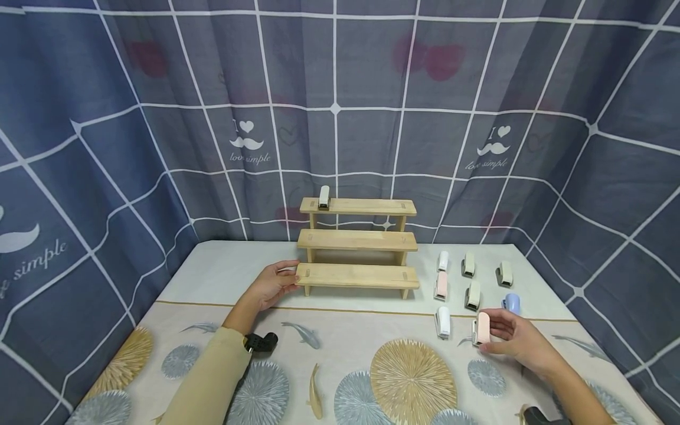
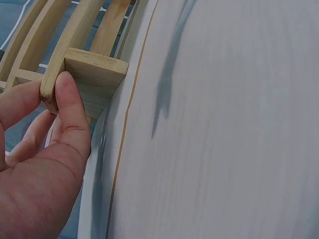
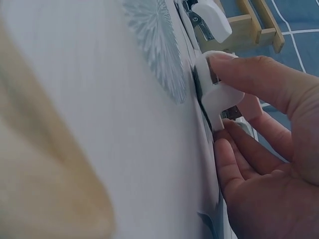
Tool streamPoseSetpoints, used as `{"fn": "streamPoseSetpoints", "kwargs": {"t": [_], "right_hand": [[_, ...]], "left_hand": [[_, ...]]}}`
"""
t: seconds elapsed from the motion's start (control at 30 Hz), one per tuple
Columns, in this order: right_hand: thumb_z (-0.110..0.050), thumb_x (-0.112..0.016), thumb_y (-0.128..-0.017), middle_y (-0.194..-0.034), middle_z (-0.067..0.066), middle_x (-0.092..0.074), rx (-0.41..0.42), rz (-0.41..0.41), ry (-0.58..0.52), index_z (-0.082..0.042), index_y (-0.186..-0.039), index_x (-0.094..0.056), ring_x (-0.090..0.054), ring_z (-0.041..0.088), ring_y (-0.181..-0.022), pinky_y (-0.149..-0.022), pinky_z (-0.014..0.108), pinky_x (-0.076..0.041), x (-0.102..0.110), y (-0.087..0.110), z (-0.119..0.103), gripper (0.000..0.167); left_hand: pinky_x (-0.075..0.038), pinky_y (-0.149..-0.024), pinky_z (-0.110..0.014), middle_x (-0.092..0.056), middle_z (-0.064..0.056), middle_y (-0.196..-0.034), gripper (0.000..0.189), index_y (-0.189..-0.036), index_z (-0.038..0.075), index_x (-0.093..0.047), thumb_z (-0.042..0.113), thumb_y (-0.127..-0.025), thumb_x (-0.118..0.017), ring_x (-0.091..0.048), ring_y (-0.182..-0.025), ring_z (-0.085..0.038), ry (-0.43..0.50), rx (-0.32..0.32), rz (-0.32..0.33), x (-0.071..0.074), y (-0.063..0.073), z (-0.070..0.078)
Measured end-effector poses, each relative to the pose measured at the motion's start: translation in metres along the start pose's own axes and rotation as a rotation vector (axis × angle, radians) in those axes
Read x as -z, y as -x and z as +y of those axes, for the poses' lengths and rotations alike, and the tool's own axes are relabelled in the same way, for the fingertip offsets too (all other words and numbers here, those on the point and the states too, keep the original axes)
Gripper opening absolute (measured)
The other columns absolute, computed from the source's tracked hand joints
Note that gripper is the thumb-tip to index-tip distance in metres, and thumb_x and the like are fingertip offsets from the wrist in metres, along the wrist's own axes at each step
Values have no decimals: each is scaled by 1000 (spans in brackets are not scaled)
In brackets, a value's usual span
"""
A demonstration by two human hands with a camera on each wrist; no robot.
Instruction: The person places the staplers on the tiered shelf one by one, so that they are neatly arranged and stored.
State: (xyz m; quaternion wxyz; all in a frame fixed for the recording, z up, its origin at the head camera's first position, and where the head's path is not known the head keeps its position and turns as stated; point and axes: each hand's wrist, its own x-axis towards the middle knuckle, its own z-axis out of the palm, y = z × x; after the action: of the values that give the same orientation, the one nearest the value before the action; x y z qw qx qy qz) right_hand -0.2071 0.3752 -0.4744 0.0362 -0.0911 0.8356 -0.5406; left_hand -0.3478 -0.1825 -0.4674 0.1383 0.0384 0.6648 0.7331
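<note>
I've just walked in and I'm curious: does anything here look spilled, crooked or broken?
Nothing stands out. The wooden rack stands upright, and I see no spill or breakage. The blue gadget is partly hidden behind the right hand, so its condition can't be fully judged.

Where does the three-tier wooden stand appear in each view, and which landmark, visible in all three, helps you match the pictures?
Head: the wooden stand is just below the centre, seen from the front.
Left wrist: the stand is at the top left, one end pinched by the left hand.
Right wrist: the stand is at the top right, only partly in frame.
Shared landmark: the blue curtain with white lines, behind the stand.
</note>
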Motion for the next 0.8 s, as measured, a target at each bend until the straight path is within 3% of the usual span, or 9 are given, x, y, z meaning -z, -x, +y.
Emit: {"fn": "streamPoseSetpoints", "kwargs": {"t": [0.2, 0.53, 0.8], "right_hand": [[6, -83, -78, -118, -2, -64, 36, 23, -19, 20, -138, -41, -64, -3, -102, -87, 13, -57, -4, 1, -3, 75], [3, -82, -81, -114, -10, -64, 18, 82, -54, 13, -143, -37, -69, 3, -99, -79, 24, -64, -12, -1, -22, 77], [8, -78, -82, -121, -8, -62, 100, 76, -180, 5, -145, -41, -70, 6, -101, -80, 26, -65, -24, -11, -40, 73]], "left_hand": [[-63, -81, -23, -65, -7, -108, 59, -153, -8, -36, -8, -98, -58, -69, -89, -11, -6, 6, 5, -1, -1, 0], [-63, -79, -22, -67, -6, -106, 60, -153, -8, -36, -9, -98, -58, -69, -87, -11, -16, 5, 10, -1, -3, 0], [-63, -80, -23, -65, -7, -108, 59, -153, -8, -36, -9, -98, -58, -69, -89, -11, -26, 8, 16, 1, -1, 0]]}}
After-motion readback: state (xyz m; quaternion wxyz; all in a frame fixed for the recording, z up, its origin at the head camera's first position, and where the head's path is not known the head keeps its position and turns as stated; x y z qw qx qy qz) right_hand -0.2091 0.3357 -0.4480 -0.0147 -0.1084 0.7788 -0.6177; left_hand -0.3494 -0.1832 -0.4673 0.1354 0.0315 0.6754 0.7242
